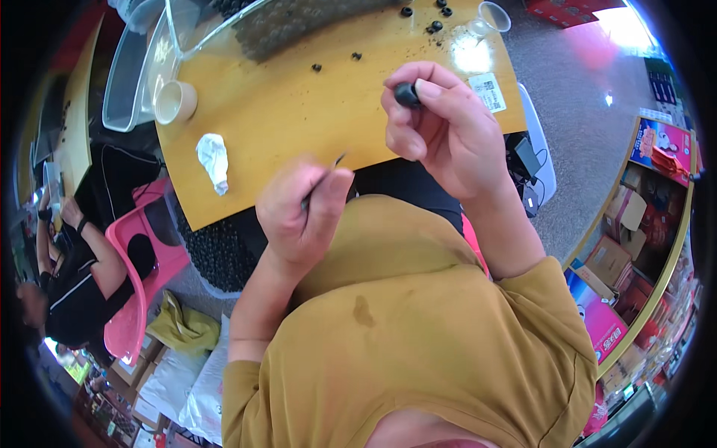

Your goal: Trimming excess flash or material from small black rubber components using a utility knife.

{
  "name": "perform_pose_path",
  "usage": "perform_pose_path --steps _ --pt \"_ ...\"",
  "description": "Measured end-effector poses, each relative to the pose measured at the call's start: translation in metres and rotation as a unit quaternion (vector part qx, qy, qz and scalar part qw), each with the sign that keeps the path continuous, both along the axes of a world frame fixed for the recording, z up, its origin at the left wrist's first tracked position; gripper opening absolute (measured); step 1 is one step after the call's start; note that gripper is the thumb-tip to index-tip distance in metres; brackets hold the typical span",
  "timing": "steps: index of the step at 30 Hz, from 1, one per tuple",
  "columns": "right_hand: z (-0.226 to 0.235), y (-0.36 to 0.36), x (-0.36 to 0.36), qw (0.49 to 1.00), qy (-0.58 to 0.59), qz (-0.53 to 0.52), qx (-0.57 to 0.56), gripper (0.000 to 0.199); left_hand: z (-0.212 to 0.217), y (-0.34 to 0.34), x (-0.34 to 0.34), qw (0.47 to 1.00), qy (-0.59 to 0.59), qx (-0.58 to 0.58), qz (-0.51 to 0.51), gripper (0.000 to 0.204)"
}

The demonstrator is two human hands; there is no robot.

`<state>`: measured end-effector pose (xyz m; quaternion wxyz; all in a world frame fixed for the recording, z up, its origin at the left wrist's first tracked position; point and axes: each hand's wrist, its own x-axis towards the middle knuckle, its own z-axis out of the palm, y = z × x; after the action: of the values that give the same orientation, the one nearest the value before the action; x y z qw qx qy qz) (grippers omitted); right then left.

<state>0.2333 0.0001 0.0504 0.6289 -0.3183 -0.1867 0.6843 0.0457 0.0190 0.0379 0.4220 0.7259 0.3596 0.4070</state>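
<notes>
left hand (302,213): clamped on thin tool (323,179) | right hand (441,123): pinching black bead (406,94)

Shirt (418,336): mustard-yellow, plain, loose over the chest and belly, with soft folds.
Sleeves: short, ending above the elbow on both arms; hems slightly creased.
Stain (363,311): one small darker patch on the shirt front, near the middle.
Forearms: bare on both sides, no watch, band or bracelet in view.
Left hand (302,213): bare, no glove, no ring that can be seen.
Right hand (441,127): bare, no glove; short, plain thumbnail, unpainted.
</notes>
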Motion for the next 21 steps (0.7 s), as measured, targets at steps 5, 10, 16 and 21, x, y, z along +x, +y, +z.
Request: perform_pose_path --steps 5,10,16,21 --pt "0.010 -0.011 -0.018 0.998 0.003 0.050 0.039 0.022 0.020 0.008 0.014 0.998 -0.062 -0.018 -0.005 0.022" --pt "0.017 -0.019 -0.030 0.997 -0.032 0.055 0.043 0.021 0.024 0.012 0.019 0.994 -0.031 0.105 -0.025 0.030" --pt "0.014 -0.025 -0.035 0.998 -0.021 0.046 0.028 0.021 0.023 0.011 0.015 0.985 0.020 0.169 -0.015 0.035" --pt "0.009 -0.027 -0.039 0.995 -0.036 0.067 0.057 0.024 0.018 0.011 0.017 0.972 -0.018 0.235 -0.015 0.035"
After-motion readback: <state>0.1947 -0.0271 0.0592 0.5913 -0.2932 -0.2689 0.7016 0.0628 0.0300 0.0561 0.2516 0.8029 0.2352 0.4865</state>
